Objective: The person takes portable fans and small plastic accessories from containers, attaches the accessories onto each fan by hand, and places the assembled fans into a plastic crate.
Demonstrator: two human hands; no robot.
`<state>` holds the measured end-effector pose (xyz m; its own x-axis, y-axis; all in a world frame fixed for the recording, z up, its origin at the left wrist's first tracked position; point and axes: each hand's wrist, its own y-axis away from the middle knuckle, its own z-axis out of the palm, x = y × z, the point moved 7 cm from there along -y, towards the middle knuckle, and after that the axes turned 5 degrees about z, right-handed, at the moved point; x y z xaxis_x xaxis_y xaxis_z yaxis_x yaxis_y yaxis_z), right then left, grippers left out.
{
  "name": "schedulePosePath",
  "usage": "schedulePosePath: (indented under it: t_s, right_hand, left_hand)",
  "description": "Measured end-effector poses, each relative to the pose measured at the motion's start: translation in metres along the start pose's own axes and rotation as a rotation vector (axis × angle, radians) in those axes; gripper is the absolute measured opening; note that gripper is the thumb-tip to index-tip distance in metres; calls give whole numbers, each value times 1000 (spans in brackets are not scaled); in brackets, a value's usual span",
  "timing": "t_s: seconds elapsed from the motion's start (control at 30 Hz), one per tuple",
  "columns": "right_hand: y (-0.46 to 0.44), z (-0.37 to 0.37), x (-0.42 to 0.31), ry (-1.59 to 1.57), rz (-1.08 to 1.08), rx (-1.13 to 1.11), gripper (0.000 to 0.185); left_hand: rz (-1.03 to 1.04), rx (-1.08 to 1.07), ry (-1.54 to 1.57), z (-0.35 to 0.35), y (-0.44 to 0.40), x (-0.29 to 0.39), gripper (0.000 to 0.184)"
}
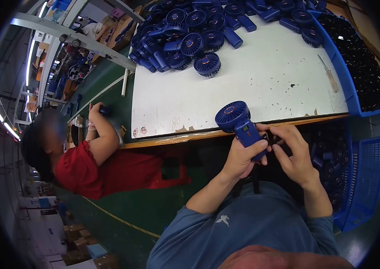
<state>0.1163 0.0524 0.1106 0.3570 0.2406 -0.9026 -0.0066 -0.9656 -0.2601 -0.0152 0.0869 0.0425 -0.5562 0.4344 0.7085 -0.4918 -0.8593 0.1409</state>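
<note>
My left hand (240, 158) is wrapped round the handle of a blue handheld fan (246, 134) with a small lit display on its handle. The round fan head points away from me, over the front edge of the white-topped table (261, 85). Just right of the handle, my right hand (295, 156) has its thumb and fingers bent together in a pinch. A small dark piece shows by those fingertips, too unclear to name. Many similar fans (192, 44) lie heaped at the far side of the table.
A blue tray (347, 80) full of small black parts stands along the right edge, with a screwdriver-like tool (328, 74) beside it. Below right is a blue crate (364, 179) holding blue parts. At left, a person in red (80, 168) sits reaching toward another fan.
</note>
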Motion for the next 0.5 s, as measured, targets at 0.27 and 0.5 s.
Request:
schedulePosePath:
  t_s: [0.27, 0.5]
  right_hand:
    - [-9, -13, -20, 125, -206, -164, 39]
    - [-24, 3, -35, 253, -312, -179, 35]
  left_hand:
    - [-189, -171, -3, 11, 13, -4, 37]
    - [-183, -327, 101, 17, 22, -18, 58]
